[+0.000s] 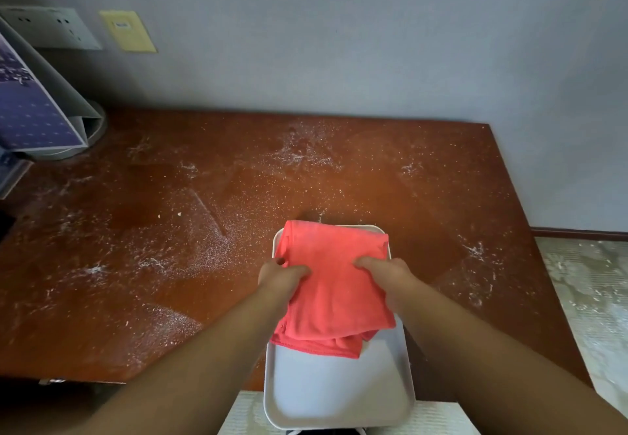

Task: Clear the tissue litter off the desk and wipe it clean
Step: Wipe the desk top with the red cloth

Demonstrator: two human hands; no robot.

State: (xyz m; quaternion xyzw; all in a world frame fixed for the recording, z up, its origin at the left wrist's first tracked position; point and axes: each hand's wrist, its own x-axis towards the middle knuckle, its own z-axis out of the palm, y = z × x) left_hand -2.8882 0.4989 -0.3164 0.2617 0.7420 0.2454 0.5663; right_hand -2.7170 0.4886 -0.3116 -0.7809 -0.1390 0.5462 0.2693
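A folded coral-red cloth (334, 285) hangs over a white tray (339, 397) at the desk's front edge. My left hand (280, 275) grips the cloth's left side and my right hand (387, 273) grips its right side, both with fingers curled into the fabric. The brown desk (441, 176) is dusted with fine white tissue crumbs (210, 247), thickest left of the tray and near the back middle. The far end of the tray is hidden under the cloth.
A monitor on a round grey base (78, 128) stands at the back left, with wall sockets (47, 26) and a yellow plate (127, 30) behind it. The desk's right edge drops to a pale patterned floor (591, 298).
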